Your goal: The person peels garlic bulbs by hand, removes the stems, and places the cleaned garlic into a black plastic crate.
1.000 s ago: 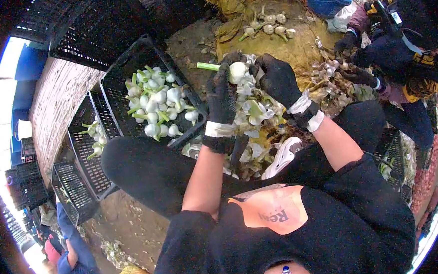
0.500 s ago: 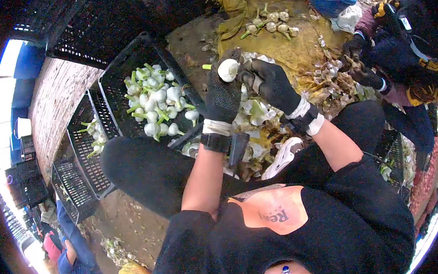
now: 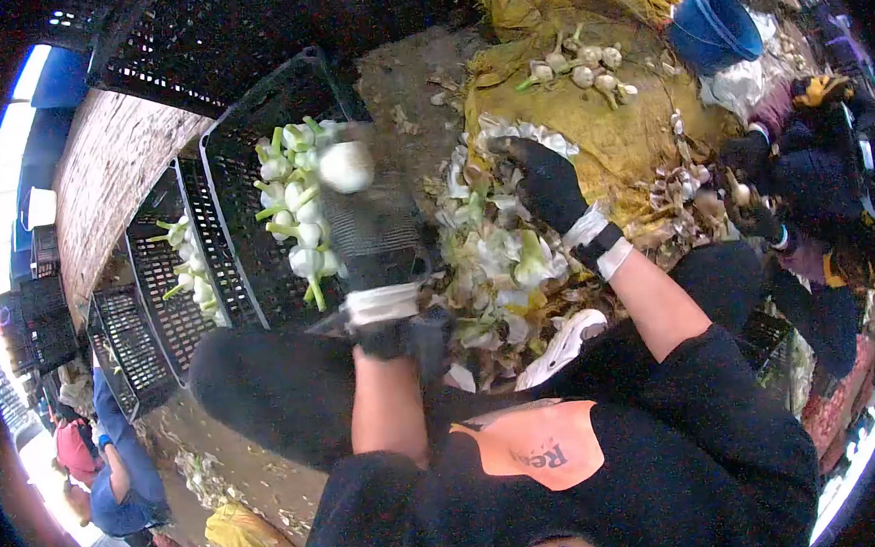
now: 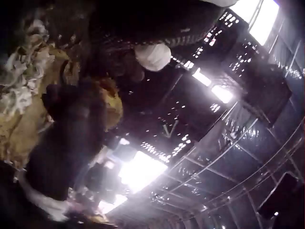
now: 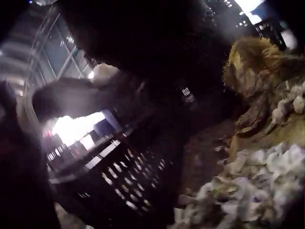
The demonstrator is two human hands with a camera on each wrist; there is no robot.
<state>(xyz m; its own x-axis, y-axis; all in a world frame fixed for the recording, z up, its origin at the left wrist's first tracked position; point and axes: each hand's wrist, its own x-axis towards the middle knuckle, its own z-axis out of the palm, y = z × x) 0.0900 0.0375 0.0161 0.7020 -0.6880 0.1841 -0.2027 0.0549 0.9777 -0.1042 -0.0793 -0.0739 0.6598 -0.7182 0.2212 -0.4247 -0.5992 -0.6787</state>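
Observation:
My left hand (image 3: 375, 237), in a black mesh glove, grips a peeled white garlic bulb (image 3: 346, 167) over the black crate (image 3: 233, 231). Motion blurs both hand and bulb. White garlic bulbs with cut green stems (image 3: 299, 217) lie in that crate, partly hidden by the hand. In the left wrist view the pale bulb (image 4: 153, 57) shows beside the dark glove. Gloved too, my right hand (image 3: 549, 181) hovers over the heap of garlic skins (image 3: 497, 260), its fingers loosely bent with nothing seen in them.
More black crates (image 3: 174, 305) stand at the left. Unpeeled garlic bulbs (image 3: 585, 64) lie on a yellow sack (image 3: 648, 110) ahead, near a blue bucket (image 3: 713, 26). Another person's gloved hand (image 3: 746, 154) works at the right. A white shoe (image 3: 562, 346) sits by the skins.
The left hand has carried the bulb leftward, away from the right hand and over the crate. The right hand, earlier working at the bulb, now stands apart from it. The head view has shifted slightly.

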